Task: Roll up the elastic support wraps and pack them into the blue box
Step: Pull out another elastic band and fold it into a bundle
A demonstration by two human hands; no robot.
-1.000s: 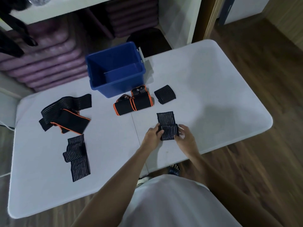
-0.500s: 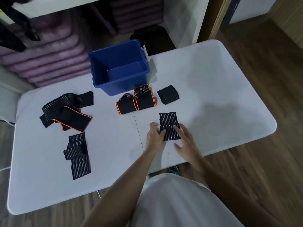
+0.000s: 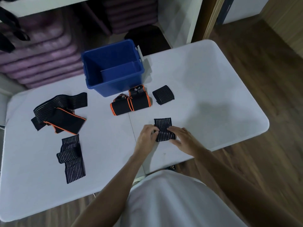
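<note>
A black striped wrap point(image 3: 164, 128) lies partly rolled on the white table point(image 3: 213, 99) in front of me. My left hand point(image 3: 147, 136) pinches its left edge and my right hand point(image 3: 182, 136) grips its right side and near end. Behind it lie two rolled orange-edged wraps point(image 3: 131, 103) and a rolled black wrap point(image 3: 163, 95). The blue box point(image 3: 113, 68) stands open at the table's far edge. Unrolled wraps lie at the left: a black and orange-edged heap point(image 3: 60, 112) and a striped one point(image 3: 72, 158).
Purple mats point(image 3: 41, 59) are stacked on shelves behind the table. A dark stool point(image 3: 147, 36) stands beyond the box. Wooden floor point(image 3: 262, 54) surrounds the table on the right and near sides.
The roll has moved a little farther along the striped wrap, leaving a shorter flat tail. My right hand has shifted up onto the roll's right side.
</note>
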